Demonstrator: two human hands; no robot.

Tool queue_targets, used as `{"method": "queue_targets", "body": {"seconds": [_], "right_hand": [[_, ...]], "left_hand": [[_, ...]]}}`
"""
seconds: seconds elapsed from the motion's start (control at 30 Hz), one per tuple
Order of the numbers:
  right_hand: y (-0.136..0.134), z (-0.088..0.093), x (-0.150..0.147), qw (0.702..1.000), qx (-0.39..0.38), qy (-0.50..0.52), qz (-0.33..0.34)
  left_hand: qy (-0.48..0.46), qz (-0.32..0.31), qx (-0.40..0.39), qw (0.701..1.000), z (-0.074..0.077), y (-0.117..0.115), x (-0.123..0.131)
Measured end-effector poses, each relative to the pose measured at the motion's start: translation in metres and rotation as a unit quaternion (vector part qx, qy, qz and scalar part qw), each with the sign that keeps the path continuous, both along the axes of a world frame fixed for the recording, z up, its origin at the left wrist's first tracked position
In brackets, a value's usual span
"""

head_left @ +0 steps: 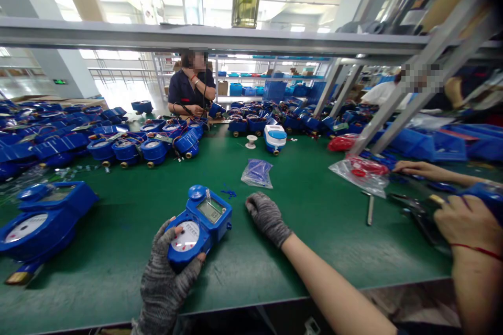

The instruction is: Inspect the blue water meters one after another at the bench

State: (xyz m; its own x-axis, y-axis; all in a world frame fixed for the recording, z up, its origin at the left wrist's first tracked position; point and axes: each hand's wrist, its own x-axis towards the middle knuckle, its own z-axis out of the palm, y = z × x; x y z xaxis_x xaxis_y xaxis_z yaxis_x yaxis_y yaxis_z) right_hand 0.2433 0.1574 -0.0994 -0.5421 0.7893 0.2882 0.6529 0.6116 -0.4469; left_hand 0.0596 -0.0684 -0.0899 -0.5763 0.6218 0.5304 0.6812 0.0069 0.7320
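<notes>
My left hand [170,267], in a grey fingerless glove, is wrapped round the lower end of a blue water meter [214,235]. The meter has a round white dial and a small lit display, and its round blue cap stands at the far end. To its right, my right hand [269,216], gloved the same way, rests low over the green table with its fingers curled in. Whatever those fingers hold, if anything, is hidden. Several tiny blue pieces [228,193] lie between the meter and my right hand. Just beyond is a clear bag [257,173] of blue parts.
Another blue meter [47,225] stands at the left, with many more [126,151] behind it. A white-and-blue meter [275,138] and a white spool [251,141] sit farther back. A co-worker's hands [463,220] work at the right, near a metal tool [369,208]. Another person [192,86] sits opposite.
</notes>
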Motion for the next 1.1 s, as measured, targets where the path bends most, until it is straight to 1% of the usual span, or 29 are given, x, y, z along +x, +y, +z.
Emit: {"method": "queue_targets", "body": {"seconds": [0.07, 0.13, 0.2, 0.27, 0.43, 0.63, 0.7, 0.8, 0.87, 0.9, 0.93, 0.97, 1.0, 1.03, 1.07, 1.1], "right_hand": [[-0.023, 0.009, -0.001, 0.997, 0.005, 0.073, 0.038], [-0.048, 0.017, -0.003, 0.987, 0.020, 0.137, 0.079], [-0.068, 0.022, -0.006, 0.980, 0.036, 0.167, 0.100], [-0.080, 0.024, -0.009, 0.979, 0.052, 0.173, 0.099], [-0.082, 0.020, -0.012, 0.978, 0.096, 0.171, 0.073], [-0.084, 0.023, -0.013, 0.979, 0.105, 0.161, 0.071], [-0.087, 0.022, -0.013, 0.977, 0.142, 0.140, 0.071], [-0.093, 0.014, -0.012, 0.966, 0.236, 0.079, 0.076], [-0.098, 0.011, -0.009, 0.959, 0.265, 0.049, 0.090], [-0.099, 0.010, -0.007, 0.960, 0.257, 0.044, 0.097], [-0.100, 0.012, -0.005, 0.966, 0.233, 0.046, 0.104], [-0.099, 0.015, -0.003, 0.974, 0.192, 0.052, 0.110], [-0.097, 0.019, -0.002, 0.983, 0.134, 0.067, 0.111], [-0.094, 0.024, 0.000, 0.988, 0.060, 0.091, 0.105], [-0.089, 0.029, 0.000, 0.987, -0.032, 0.120, 0.098], [-0.085, 0.034, 0.000, 0.975, -0.135, 0.148, 0.092]], "left_hand": [[0.000, -0.004, 0.000, 1.000, 0.000, 0.000, 0.000], [-0.002, -0.008, -0.002, 1.000, -0.001, 0.000, -0.001], [-0.003, -0.001, -0.005, 1.000, -0.003, 0.000, -0.001], [0.004, 0.007, -0.010, 1.000, -0.006, 0.000, -0.001], [0.014, 0.011, -0.010, 1.000, -0.009, -0.001, 0.000], [0.026, 0.019, -0.005, 0.999, -0.009, -0.001, 0.000], [0.025, 0.017, -0.005, 1.000, -0.009, 0.000, 0.000], [0.017, 0.014, -0.007, 1.000, -0.009, 0.000, 0.000], [0.014, 0.013, -0.005, 1.000, -0.008, 0.000, 0.000], [0.013, 0.013, -0.003, 1.000, -0.007, 0.000, 0.001], [0.012, 0.014, -0.002, 1.000, -0.007, 0.000, 0.001], [0.011, 0.016, -0.002, 1.000, -0.006, 0.000, 0.001], [0.009, 0.019, -0.002, 1.000, -0.006, 0.000, 0.001], [0.008, 0.021, -0.004, 1.000, -0.005, 0.000, 0.002], [0.007, 0.021, -0.004, 1.000, -0.004, 0.000, 0.002], [0.007, 0.020, -0.002, 1.000, -0.004, 0.001, 0.002]]}}
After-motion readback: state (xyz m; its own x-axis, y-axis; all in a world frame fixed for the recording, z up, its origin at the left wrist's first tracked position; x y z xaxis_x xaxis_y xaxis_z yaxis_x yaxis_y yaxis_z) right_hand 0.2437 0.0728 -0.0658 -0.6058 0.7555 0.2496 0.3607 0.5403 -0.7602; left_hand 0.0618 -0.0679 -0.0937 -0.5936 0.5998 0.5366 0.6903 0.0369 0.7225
